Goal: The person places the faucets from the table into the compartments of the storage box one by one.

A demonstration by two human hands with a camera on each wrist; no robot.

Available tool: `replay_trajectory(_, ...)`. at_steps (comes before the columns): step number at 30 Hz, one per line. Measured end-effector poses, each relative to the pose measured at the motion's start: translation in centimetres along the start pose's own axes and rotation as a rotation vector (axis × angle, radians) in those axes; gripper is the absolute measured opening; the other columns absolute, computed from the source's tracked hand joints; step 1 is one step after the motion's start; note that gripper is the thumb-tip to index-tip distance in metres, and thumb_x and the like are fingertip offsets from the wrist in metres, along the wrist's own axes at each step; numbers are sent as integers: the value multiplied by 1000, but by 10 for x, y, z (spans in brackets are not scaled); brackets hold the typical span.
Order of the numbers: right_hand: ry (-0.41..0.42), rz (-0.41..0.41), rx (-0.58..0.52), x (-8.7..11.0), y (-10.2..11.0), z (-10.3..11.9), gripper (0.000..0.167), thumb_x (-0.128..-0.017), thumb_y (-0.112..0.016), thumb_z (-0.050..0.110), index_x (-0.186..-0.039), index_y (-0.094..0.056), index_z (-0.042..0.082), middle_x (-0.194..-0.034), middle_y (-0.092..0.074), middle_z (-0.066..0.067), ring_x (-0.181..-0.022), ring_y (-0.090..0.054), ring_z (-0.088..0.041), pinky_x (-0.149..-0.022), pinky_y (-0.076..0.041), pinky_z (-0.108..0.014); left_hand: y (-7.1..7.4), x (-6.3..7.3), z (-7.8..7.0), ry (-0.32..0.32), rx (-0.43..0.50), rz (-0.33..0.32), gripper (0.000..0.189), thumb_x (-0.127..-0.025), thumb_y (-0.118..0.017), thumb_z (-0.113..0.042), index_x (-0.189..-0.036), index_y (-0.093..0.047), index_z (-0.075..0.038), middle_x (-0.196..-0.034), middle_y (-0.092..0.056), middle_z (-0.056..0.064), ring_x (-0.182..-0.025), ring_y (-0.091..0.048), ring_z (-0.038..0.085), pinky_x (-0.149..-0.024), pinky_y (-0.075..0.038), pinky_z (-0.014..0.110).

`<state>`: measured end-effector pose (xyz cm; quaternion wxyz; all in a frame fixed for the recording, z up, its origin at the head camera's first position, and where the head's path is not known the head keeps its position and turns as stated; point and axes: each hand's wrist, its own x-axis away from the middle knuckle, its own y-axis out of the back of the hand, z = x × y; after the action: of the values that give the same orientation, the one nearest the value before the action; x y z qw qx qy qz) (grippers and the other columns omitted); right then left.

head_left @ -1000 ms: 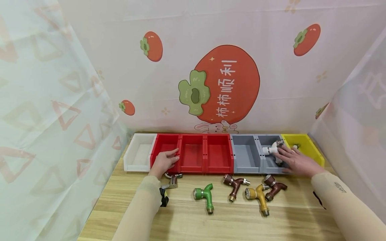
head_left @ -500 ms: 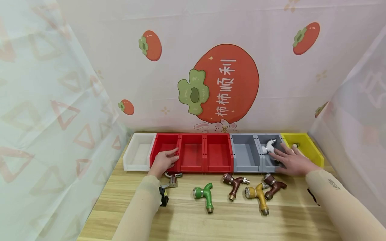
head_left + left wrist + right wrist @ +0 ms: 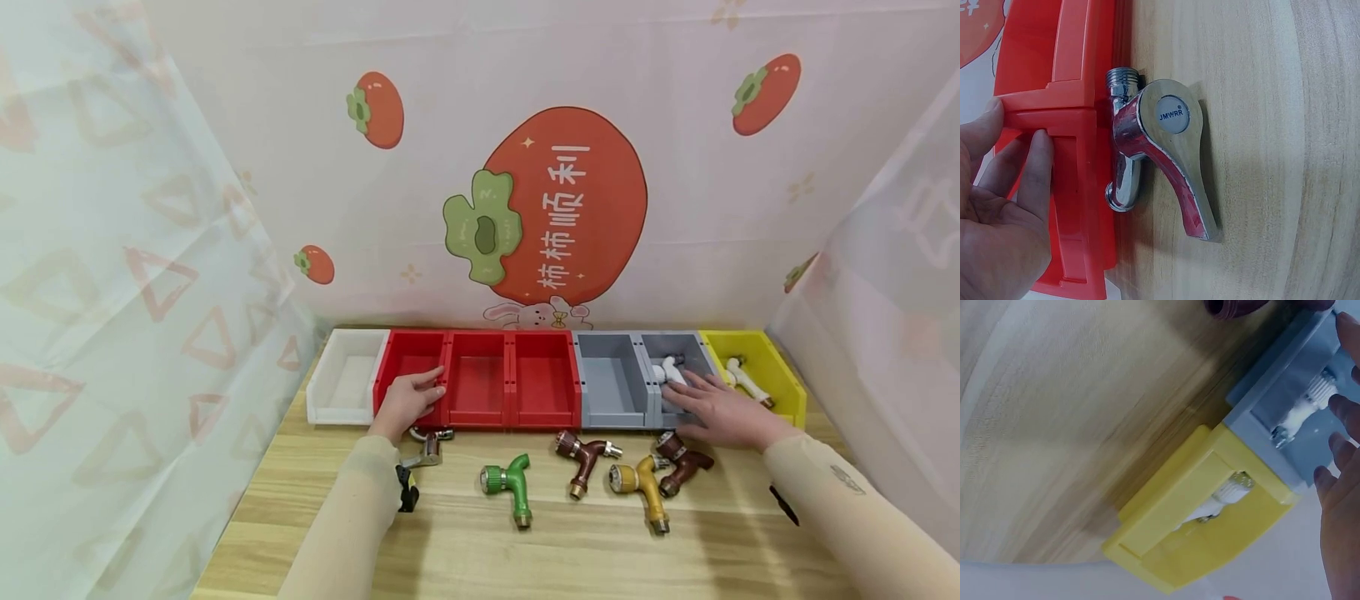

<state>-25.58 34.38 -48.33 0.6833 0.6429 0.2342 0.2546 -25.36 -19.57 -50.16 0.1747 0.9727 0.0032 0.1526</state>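
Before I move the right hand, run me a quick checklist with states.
1. White tap inside the right gray bin: ok.
2. Other white tap inside the yellow bin: ok.
3. Right hand free of the tap beneath it: cannot tell; fingers overlap it in the head view.
4. Left hand clear of the leftmost red bin: not ok, fingers at its rim.
5. Chrome lever tap put in a bin: not ok, on the table.

Persimmon-printed backdrop (image 3: 525, 175) behind pale wood-grain tabletop (image 3: 585, 562); triangle-patterned sheet (image 3: 127, 283) at left.
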Motion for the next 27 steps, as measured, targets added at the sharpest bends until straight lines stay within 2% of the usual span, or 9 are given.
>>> replay_trajectory(4, -8, 23, -25, 5, 6, 8, 70, -93, -72, 45, -149, -53, 7, -152, -50, -22, -144, -33, -52, -114, -29, -69, 0, 0, -1, 2, -1, 0, 51, -97, -71, -19, -146, -59, -29, -148, -56, 10, -125, -60, 27, -98, -57, 42)
replay_trajectory(10, -36, -1, -5, 17, 9, 22, 73, -93, -70, 51, -149, -53, 8, -149, -52, -23, -141, -36, -54, -112, -32, -68, 0, 0, 0, 7, 3, -4, 50, -98, -70, -18, -146, -59, -30, -148, -56, 10, -124, -60, 27, -97, -57, 41)
replay_trajectory(14, -99, -23, 36, 24, 7, 32, 77, -92, -68, 56, -150, -53, 7, -148, -52, -26, -138, -41, -55, -110, -34, -70, -1, 0, 0, 5, 7, -4, 50, -98, -71, -18, -146, -59, -29, -148, -56, 10, -124, -60, 27, -98, -57, 41)
replay_trajectory(19, -220, -6, 4, 31, 0, 47, 83, -93, -66, 60, -154, -46, 8, -154, -43, -29, -139, -39, -56, -107, -32, -76, -1, 0, 0, 7, 12, -4, 51, -97, -72, -20, -145, -60, -30, -148, -56, 10, -125, -61, 27, -98, -56, 42)
replay_trajectory(27, -351, -28, -55, 41, -19, 70, 97, -92, -60, 68, -165, -22, 16, -163, -27, -28, -143, -26, -60, -107, -22, -82, 0, 2, -1, 7, -1, -4, 51, -98, -71, -20, -146, -59, -30, -148, -56, 11, -127, -59, 30, -98, -56, 42)
